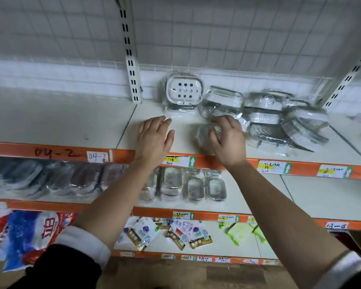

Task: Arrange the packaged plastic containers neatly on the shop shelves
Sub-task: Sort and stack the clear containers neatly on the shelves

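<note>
Lower frame: middle shelf (300, 197) carries rows of wrapped trays (194, 187).
Frame centre, top shelf (71, 122): left hand (154, 138) lies palm down over the bare board, fingers straight, grip apart, holding nothing.
Right hand (227, 140) arches over a blurred wrapped container (203, 134) near the shelf front. Cannot tell whether the grip is clamped on it.
Behind, centre right: loose heap of wrapped containers (279, 122).
Perforated tray (183, 90) stands upright by the back grid.

Soft, even, fairly dim light; shadows are faint. Glare glints on the wrapped containers (265, 119) far right. Wide-angle bending curves the shelf edge (13, 147); the left lower-shelf packets (29, 178) smear with blur.
</note>
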A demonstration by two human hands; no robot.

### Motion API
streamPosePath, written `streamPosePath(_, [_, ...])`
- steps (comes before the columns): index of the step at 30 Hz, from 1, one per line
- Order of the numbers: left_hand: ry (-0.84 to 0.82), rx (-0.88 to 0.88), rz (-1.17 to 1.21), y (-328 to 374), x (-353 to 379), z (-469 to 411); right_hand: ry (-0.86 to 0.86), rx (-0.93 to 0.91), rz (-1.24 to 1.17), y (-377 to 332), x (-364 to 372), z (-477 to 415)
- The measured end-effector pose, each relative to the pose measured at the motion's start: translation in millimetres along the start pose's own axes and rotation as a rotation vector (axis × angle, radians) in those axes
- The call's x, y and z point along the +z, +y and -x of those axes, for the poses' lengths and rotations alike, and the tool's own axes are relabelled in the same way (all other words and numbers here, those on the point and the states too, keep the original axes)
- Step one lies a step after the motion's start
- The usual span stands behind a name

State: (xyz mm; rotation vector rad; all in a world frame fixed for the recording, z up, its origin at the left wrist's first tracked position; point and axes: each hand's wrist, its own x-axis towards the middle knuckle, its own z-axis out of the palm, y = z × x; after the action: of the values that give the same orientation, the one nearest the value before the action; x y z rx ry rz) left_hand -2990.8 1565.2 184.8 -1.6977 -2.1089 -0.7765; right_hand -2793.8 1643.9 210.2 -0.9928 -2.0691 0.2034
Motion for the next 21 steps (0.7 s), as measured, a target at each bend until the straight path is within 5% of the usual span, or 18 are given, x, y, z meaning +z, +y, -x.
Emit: streamPosePath(21, [-0.074,0.121,0.095,-45.6,49.0,-171.0,0.054,0.033,0.223,-8.5,81.4,-46.1])
